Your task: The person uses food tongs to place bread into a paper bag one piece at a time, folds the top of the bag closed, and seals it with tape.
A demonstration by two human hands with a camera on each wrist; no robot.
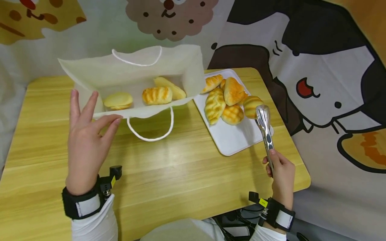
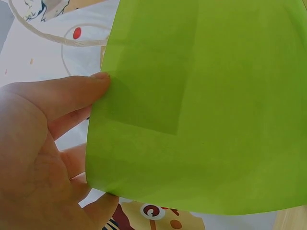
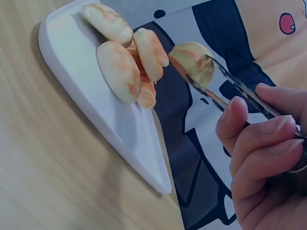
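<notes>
My left hand [image 1: 87,144] pinches the near rim of a paper bag [image 1: 135,67] between thumb and forefinger, other fingers spread. The left wrist view shows the bag's green outside [image 2: 206,110]. Inside lie a round bun [image 1: 118,100], a ridged bread roll [image 1: 157,96] and a long pale bread [image 1: 170,87]. My right hand [image 1: 281,169] grips metal tongs [image 1: 266,134], whose tips clasp a round striped bun [image 1: 252,106]. In the right wrist view this bun [image 3: 194,62] hangs above the white tray [image 3: 67,62], beside the other breads.
Several breads [image 1: 224,100] are heaped on the white tray [image 1: 230,147], right of the bag. A white rope handle [image 1: 149,139] loops from the bag's near rim over the wooden table [image 1: 169,180]. A cartoon-printed cloth [image 1: 319,73] hangs behind the table.
</notes>
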